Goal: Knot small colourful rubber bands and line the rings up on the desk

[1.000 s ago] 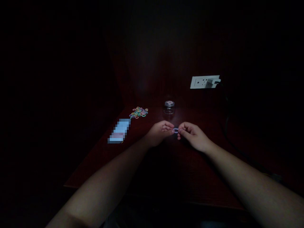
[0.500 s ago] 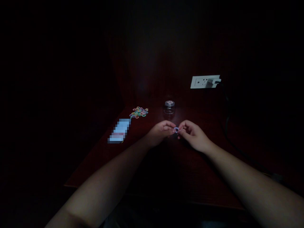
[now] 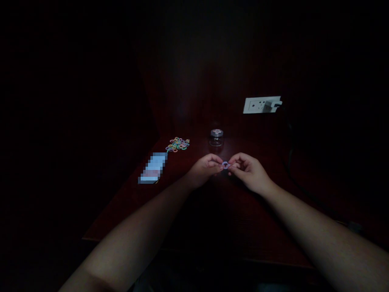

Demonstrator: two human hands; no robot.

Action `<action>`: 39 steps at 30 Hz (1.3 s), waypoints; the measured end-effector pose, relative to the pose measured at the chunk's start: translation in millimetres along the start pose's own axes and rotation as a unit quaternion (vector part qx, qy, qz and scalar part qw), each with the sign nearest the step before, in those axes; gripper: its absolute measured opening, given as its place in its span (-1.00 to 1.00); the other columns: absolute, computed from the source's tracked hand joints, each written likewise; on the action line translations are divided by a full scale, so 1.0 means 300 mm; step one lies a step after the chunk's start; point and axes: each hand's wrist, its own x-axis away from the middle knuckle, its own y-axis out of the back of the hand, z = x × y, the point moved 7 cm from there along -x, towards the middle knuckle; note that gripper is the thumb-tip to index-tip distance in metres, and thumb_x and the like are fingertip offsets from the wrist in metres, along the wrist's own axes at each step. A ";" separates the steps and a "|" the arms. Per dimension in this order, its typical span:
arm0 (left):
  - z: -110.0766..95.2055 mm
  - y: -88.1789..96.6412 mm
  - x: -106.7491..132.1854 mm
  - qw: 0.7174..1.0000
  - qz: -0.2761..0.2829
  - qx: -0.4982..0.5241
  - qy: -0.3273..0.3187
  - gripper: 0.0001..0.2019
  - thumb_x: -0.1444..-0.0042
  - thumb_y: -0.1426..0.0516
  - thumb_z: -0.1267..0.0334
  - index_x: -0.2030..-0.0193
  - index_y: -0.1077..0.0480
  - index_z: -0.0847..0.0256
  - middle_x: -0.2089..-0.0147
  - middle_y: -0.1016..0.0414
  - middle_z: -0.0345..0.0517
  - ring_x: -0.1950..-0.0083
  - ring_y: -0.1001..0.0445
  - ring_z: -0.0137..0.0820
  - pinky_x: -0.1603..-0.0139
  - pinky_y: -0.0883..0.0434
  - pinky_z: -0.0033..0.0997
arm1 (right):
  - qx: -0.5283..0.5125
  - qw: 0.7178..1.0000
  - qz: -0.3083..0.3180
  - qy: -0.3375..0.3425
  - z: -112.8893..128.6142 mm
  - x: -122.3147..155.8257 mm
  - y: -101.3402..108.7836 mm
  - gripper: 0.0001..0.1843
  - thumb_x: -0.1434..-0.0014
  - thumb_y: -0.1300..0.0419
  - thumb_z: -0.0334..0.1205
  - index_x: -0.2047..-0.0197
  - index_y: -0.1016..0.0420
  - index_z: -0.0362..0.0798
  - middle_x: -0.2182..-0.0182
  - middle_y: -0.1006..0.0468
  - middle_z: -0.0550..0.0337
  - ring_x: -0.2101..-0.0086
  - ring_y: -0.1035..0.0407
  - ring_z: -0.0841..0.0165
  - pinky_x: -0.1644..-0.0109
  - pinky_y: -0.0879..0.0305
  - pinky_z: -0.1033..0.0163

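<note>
The left hand (image 3: 204, 169) and the right hand (image 3: 251, 172) meet over the middle of the tabletop (image 3: 237, 219), each grip pinching one side of a small pale purple ring (image 3: 225, 162) between thumb and fingers. Beyond the hands, on the far side, stands a clear lidded jar (image 3: 216, 140), and to the far left a pile of colored rings (image 3: 178, 144) lies just past a blurred, lit rectangular object (image 3: 153, 167).

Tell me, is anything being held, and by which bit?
A small purple ring, by opposite edges: the left grip pinches its left edge, the right grip its right edge.
</note>
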 end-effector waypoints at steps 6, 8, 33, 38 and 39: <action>-0.004 -0.005 0.000 1.000 0.011 0.008 -0.012 -0.74 0.07 -0.24 0.24 0.26 -0.29 0.26 0.38 -0.43 -0.23 0.45 -0.32 -0.60 0.39 -0.21 -0.57 | -0.003 1.000 0.000 0.004 0.004 -0.001 0.000 -0.71 0.02 -0.29 -0.09 0.26 -0.44 -0.08 0.51 -0.49 0.19 0.48 -0.37 0.41 0.40 -0.29 0.28; -0.006 -0.005 0.000 1.000 0.006 0.022 -0.009 -0.73 0.08 -0.24 0.26 0.26 -0.28 0.26 0.38 -0.42 -0.23 0.44 -0.32 -0.60 0.38 -0.22 -0.57 | 0.011 1.000 0.002 0.003 0.003 0.001 0.000 -0.72 0.00 -0.28 -0.10 0.25 -0.48 -0.09 0.49 -0.51 0.17 0.48 -0.37 0.40 0.38 -0.31 0.27; -0.035 -0.002 0.012 0.994 -0.030 -0.090 -0.061 -0.67 0.12 -0.28 0.28 0.19 -0.39 0.33 0.30 -0.45 -0.11 0.37 -0.37 -0.57 0.34 -0.32 -0.54 | 0.165 0.985 -0.016 0.044 0.024 0.005 0.012 -0.80 -0.11 -0.16 -0.16 0.30 -0.50 -0.11 0.47 -0.48 0.15 0.46 -0.32 0.39 0.38 -0.24 0.29; -0.066 0.003 0.027 0.981 -0.074 -0.154 -0.086 -0.71 0.12 -0.27 0.32 0.22 -0.38 0.32 0.33 -0.43 -0.15 0.42 -0.32 -0.61 0.42 -0.29 -0.61 | 0.176 0.983 -0.018 0.045 0.026 0.003 0.011 -0.79 -0.11 -0.16 -0.15 0.30 -0.51 -0.12 0.46 -0.49 0.13 0.45 -0.33 0.38 0.38 -0.25 0.29; -0.068 0.006 0.027 0.981 -0.080 -0.153 -0.091 -0.71 0.12 -0.27 0.32 0.22 -0.38 0.32 0.33 -0.43 -0.14 0.42 -0.33 -0.61 0.41 -0.30 -0.61 | 0.174 0.984 -0.017 0.045 0.025 0.002 0.011 -0.79 -0.11 -0.16 -0.15 0.30 -0.51 -0.12 0.46 -0.49 0.13 0.45 -0.33 0.38 0.38 -0.25 0.29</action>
